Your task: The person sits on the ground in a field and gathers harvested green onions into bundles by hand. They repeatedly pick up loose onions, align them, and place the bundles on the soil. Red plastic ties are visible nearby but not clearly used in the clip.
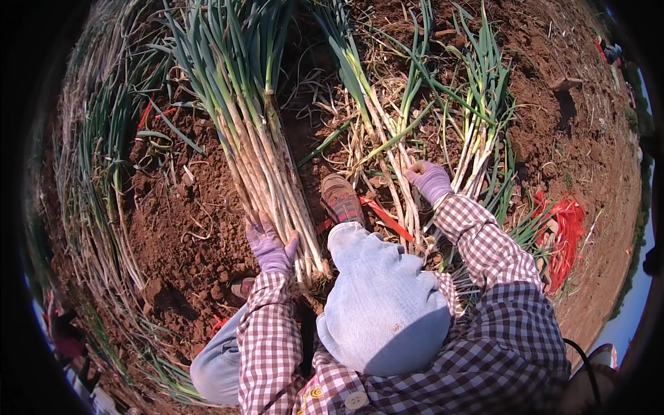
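Observation:
A thick bunch of long green onions [259, 150], with white stalks and green tops, lies before me with its roots towards my body. My left hand [271, 244], in a purple glove, is against the lower left side of this bunch; its fingers go partly out of sight at the stalks. My right hand [429, 179], gloved alike, has its fingertips together at the edge of a smaller group of green onions [395, 155]. Whether it pinches a stalk cannot be told. Just beyond that hand lies another small bunch [477, 140]. A red plastic strip [386, 218] crosses the stalks near my shoe [342, 198].
Rows of pulled green onions [104, 171] lie along the left on reddish, cloddy soil [176, 223]. A heap of red plastic strips [564, 238] is at my right, beside more onion leaves. Dry leaves litter the ground ahead. A person [611, 52] is far off at the upper right.

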Action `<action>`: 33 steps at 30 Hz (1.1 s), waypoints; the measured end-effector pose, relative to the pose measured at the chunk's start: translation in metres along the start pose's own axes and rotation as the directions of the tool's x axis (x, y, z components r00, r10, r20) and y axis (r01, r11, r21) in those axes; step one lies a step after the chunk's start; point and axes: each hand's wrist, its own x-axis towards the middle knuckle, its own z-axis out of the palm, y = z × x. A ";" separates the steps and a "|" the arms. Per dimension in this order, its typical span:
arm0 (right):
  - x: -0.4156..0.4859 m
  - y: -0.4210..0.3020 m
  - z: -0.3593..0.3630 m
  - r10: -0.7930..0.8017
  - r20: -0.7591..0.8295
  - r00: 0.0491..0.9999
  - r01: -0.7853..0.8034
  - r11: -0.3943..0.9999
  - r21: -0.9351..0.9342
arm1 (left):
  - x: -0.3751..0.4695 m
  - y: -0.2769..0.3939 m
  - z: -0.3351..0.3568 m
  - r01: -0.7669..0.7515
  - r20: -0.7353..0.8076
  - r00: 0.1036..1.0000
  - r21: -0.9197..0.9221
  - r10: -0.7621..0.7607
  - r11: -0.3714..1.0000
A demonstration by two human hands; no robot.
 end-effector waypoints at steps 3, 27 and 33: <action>-0.016 -0.002 0.056 -0.080 -0.065 0.995 0.063 0.970 -0.234 | -0.001 -0.001 0.000 0.040 0.073 0.996 0.066 -0.045 0.997; -0.044 -0.007 -0.138 -0.078 -0.517 0.853 0.522 0.067 0.851 | -0.067 0.012 -0.047 0.078 -0.127 0.979 -0.485 -0.159 0.871; -0.035 -0.010 -0.046 -0.147 -0.199 0.969 0.225 0.858 0.462 | -0.041 0.048 -0.056 0.241 0.073 0.952 -0.778 -0.297 0.580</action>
